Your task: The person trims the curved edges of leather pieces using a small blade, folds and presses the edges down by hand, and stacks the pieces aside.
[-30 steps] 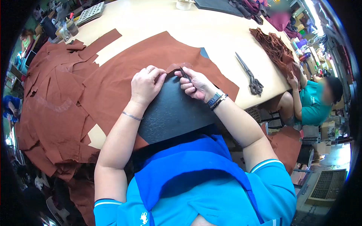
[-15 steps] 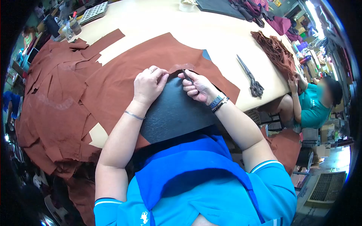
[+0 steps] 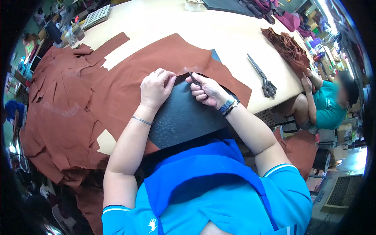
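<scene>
A large piece of brown material, possibly leather, is spread on the table, with a glossy black sheet in front of me at its near edge. My left hand is closed in a pinch at the upper left edge of the black sheet, where it meets the brown piece. My right hand grips a small, slim dark tool, its tip at that same edge. Fingers hide most of the tool, so its kind is unclear.
Large scissors lie to the right on the pale table. Overlapping brown pieces cover the left side. A co-worker at the right edge handles a gathered brown piece. Bottles and a white grid rack stand at the far left.
The whole view has shifted slightly. Both hands stay at the same spot on the edge, with the tool still held in my right hand.
</scene>
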{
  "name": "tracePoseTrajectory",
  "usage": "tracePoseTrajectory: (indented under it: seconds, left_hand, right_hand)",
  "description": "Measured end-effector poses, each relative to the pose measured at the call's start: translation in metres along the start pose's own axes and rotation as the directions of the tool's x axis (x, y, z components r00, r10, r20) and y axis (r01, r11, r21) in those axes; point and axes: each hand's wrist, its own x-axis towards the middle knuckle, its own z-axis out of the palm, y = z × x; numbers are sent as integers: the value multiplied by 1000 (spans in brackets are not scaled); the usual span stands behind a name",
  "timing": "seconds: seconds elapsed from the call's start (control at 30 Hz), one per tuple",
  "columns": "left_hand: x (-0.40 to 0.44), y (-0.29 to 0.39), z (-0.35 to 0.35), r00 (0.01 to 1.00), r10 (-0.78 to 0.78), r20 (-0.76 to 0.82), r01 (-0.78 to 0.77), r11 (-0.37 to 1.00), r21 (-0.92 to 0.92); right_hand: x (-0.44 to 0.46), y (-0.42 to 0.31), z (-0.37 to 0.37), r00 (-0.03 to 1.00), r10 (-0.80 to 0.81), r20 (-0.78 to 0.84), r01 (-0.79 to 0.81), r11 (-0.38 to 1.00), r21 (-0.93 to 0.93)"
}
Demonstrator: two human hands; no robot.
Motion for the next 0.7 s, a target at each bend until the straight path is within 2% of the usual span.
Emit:
tracePoseTrajectory:
  seconds: [0.3, 0.43, 0.53, 0.6, 0.63, 0.67, 0.7]
  left_hand:
    - [0, 1, 0, 1000, -4, 12, 4, 1000, -3]
    - [-1, 4, -2, 994, -65, 89, 64, 998, 10]
    - [3, -1, -8, 970, -95, 225, 112, 992, -64]
    - [12, -3, -31, 927, -91, 365, 153, 977, -147]
    - [19, -8, -45, 871, -89, 483, 186, 970, -157]
    - [25, -16, -57, 802, -79, 592, 215, 963, -163]
    - [25, -22, -70, 805, 27, 593, 26, 996, -81]
  right_hand:
    - [3, -3, 4, 998, 64, 17, -66, 993, 94]
    - [7, 3, 3, 1000, -7, 1, 6, 995, 97]
    - [-19, -1, 3, 979, -194, -56, 194, 981, -4]
    - [-36, -28, -15, 853, -493, -171, 404, 832, -380]
    - [-30, -41, -50, 762, -620, -187, 402, 680, -613]
    - [-19, -54, -83, 487, -871, -56, 420, 290, -860]
    - [-23, -72, -112, 510, -853, -108, 317, 304, -898]
